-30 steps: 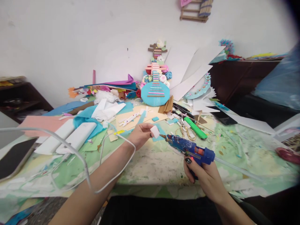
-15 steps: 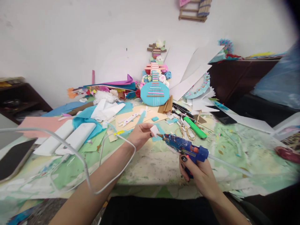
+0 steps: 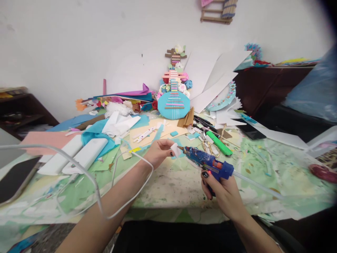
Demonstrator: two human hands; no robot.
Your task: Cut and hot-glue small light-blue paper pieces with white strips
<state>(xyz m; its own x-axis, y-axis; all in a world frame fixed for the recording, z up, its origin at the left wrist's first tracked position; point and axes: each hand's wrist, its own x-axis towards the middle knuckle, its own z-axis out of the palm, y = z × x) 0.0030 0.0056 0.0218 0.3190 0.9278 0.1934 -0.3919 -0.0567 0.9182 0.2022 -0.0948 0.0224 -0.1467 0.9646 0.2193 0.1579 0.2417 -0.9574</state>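
Observation:
My left hand pinches a small white piece above the table, fingers closed on it. My right hand grips the handle of a blue glue gun, a finger on its trigger. The gun's nozzle touches the right edge of the white piece. A clear glue stick juts from the back of the gun. A white cord loops over my left forearm.
The green-stained table is littered with paper scraps. A green marker, gold scissors and black pens lie beyond the gun. A blue paper guitar leans on the wall. White foam blocks and a phone lie left.
The glue gun moved left and slightly up until its nozzle met the white piece. My left hand turned the piece a little toward the nozzle.

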